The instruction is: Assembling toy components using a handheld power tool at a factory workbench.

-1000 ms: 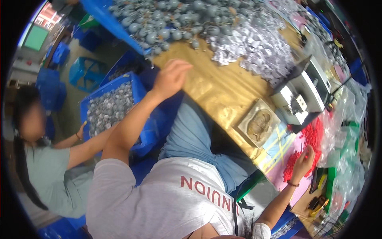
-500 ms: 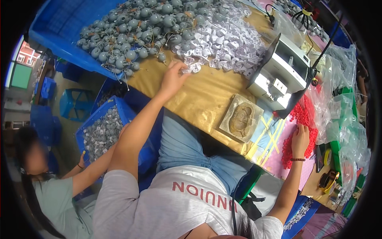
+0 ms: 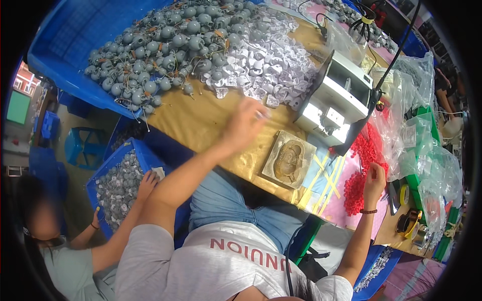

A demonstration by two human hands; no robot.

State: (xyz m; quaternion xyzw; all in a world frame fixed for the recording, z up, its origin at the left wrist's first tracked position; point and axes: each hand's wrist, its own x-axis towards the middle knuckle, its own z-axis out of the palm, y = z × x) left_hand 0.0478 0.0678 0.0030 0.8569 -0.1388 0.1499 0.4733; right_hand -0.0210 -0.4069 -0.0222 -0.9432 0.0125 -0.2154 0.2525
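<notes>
My left hand (image 3: 244, 125), smeared by motion, is closed on a small white plastic part (image 3: 260, 115) over the gold-covered table (image 3: 175, 113). Beyond it lies a heap of similar white plastic parts (image 3: 271, 65), next to a large pile of grey ball-shaped parts (image 3: 193, 27) with thin wires. At the right, my right hand (image 3: 375, 181) has its fingers drawn together at the edge of a heap of small red pieces (image 3: 355, 188); whatever they hold is hidden. Between my hands sits a square block fixture (image 3: 288, 159) with a rounded hollow.
A white machine (image 3: 336, 98) with a cable stands right of the white heap. A blue tub (image 3: 65, 65) flanks the grey pile. At the left, a person (image 3: 75, 261) reaches into a blue crate (image 3: 145, 155) of grey parts. Tape rolls (image 3: 409, 223) and plastic bags (image 3: 427, 170) lie far right.
My left hand has left the white heap's near edge, moving right and nearer to me with a white part. My right hand has lifted slightly at the red heap, its fingers drawn together.
</notes>
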